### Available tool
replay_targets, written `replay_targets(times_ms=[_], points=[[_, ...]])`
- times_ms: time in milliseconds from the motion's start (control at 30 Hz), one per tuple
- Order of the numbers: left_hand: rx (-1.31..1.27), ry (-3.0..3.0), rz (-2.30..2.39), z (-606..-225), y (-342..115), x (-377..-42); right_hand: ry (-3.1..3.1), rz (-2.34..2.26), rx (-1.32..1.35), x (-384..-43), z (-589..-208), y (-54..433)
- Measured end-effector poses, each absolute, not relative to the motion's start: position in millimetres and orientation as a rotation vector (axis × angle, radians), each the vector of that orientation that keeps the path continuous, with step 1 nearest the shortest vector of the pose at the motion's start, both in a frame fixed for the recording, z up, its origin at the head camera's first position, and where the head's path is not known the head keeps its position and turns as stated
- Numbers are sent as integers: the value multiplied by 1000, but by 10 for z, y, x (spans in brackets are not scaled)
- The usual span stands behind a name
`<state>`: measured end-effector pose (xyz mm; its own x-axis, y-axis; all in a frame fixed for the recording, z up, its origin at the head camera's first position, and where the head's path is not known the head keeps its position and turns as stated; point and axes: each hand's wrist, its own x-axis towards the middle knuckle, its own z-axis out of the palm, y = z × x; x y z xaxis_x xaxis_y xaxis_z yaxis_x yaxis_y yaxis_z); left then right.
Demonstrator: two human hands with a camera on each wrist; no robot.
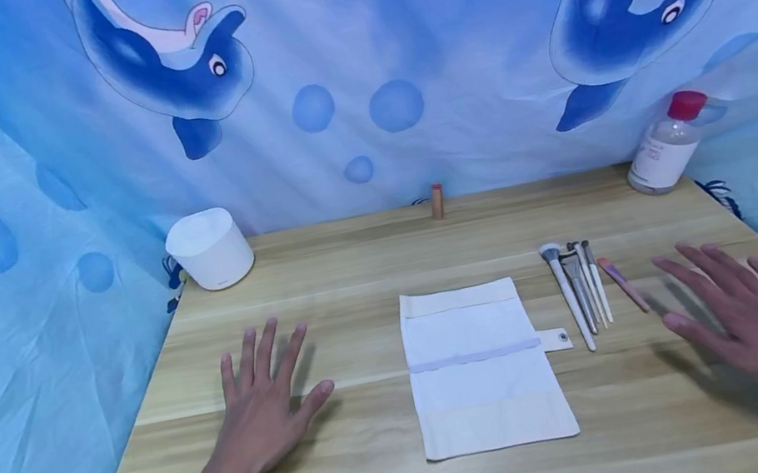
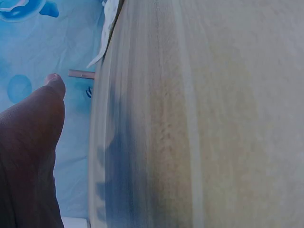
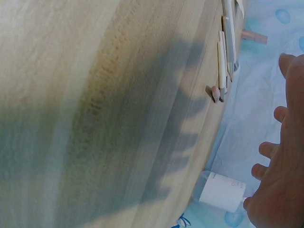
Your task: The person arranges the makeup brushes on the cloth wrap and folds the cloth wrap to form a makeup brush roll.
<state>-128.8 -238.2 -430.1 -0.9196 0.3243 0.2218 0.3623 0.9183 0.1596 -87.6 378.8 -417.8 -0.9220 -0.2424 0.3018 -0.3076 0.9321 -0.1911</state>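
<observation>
My left hand (image 1: 265,413) hovers palm down with spread fingers over the table's left side, holding nothing. On the right, my right hand (image 1: 751,315) is likewise spread and bare, its shadow falling on the wood below. Nearest to it lies a pink-handled makeup brush (image 1: 623,285). Beside that brush, several makeup brushes (image 1: 575,286) with white and grey handles lie in a loose row. Between the hands a white cloth pouch (image 1: 480,379) is spread flat, its snap tab (image 1: 555,339) pointing toward the brushes.
A white rounded container (image 1: 210,249) stands at the table's back left corner. At the middle of the back edge a small brown tube (image 1: 437,202) stands upright. A clear bottle with a red cap (image 1: 667,143) occupies the back right corner. Blue dolphin-print fabric (image 1: 330,42) hangs behind.
</observation>
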Motion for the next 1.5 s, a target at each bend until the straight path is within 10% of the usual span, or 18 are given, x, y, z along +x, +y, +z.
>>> replay_targets(times_ms=[867,1500], points=[[-1052,-2782,-796,-4344,-1493,-1475,-2982,613,95,-1846,-4110,2859],[-1035,-2839,-753,-4437,-1372,-1432,-3113,583,51,-1948,-4263,2660]])
